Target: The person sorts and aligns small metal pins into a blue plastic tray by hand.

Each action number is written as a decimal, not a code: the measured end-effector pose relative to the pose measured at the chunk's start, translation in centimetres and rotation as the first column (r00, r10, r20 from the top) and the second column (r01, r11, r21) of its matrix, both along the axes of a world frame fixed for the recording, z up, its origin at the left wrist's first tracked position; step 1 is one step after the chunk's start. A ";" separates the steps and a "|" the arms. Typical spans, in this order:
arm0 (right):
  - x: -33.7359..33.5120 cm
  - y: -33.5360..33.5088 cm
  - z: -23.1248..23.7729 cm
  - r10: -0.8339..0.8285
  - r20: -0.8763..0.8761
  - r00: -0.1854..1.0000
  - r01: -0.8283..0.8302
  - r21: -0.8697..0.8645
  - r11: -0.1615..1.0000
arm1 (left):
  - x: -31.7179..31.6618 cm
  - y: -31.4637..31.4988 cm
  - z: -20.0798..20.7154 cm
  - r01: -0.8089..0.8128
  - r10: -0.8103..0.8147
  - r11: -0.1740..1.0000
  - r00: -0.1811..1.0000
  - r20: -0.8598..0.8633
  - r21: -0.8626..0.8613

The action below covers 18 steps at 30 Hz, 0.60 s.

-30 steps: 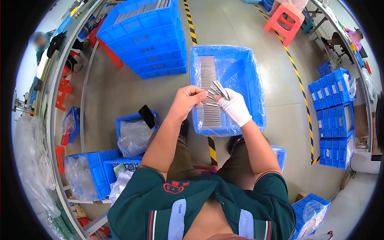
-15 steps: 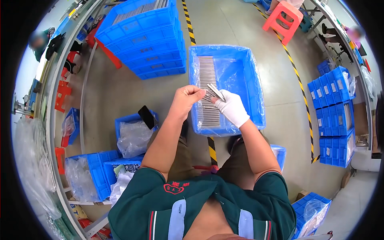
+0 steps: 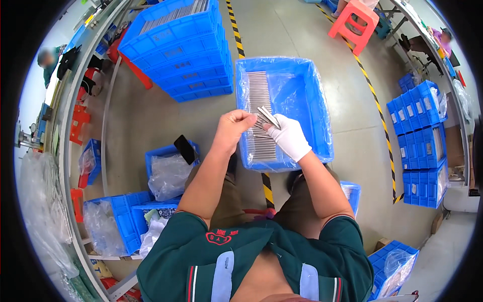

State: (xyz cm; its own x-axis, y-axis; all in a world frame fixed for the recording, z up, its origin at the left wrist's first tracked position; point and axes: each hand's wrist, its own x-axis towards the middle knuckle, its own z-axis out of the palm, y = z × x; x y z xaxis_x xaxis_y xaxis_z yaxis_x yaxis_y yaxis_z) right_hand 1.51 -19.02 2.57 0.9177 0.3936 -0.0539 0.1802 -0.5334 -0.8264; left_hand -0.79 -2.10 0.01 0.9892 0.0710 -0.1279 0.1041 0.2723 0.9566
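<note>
A white glove covers most of my right hand, which is closed round a small bunch of slim metal rods that fan out past its fingers. My bare left hand is beside it, thumb and fingers pinched at the left ends of those rods; exactly how many it grips is too small to tell. Both hands are above a blue plastic bin lined with clear film. Along the bin's left side lies a long row of similar metal rods, stacked side by side and partly hidden by my hands.
Stacked blue crates stand beyond my left arm, the top one filled with rods. Left of my legs are a bagged crate and a black phone. A red stool is far right; more blue crates are stacked at right.
Both hands stay over the bin with nearly the same grip. The rods in my right hand have shifted very slightly, and the whole view has moved a little.
</note>
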 end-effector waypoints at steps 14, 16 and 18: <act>0.6 -0.5 -1.1 0.095 -0.120 0.988 -0.103 -0.059 0.993 | 0.5 0.4 -0.4 0.108 -0.108 0.993 0.994 -0.018 0.054; 0.6 -0.4 -1.6 0.089 -0.141 0.986 -0.093 -0.023 0.995 | 0.4 0.3 -0.5 0.168 -0.168 0.986 0.985 -0.033 -0.005; 0.4 -0.4 -2.1 0.103 -0.124 0.987 -0.095 0.070 0.993 | 0.4 0.5 -0.3 0.156 -0.156 0.988 0.986 -0.050 0.003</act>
State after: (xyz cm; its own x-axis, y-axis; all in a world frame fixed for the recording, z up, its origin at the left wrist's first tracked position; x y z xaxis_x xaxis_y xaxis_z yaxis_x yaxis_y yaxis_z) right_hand 1.89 -19.38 0.46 0.8613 0.4886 -0.1392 0.1212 -0.4637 -0.8777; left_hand -0.37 -1.60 -0.32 0.9807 -0.0828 -0.1773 0.1924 0.2425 0.9509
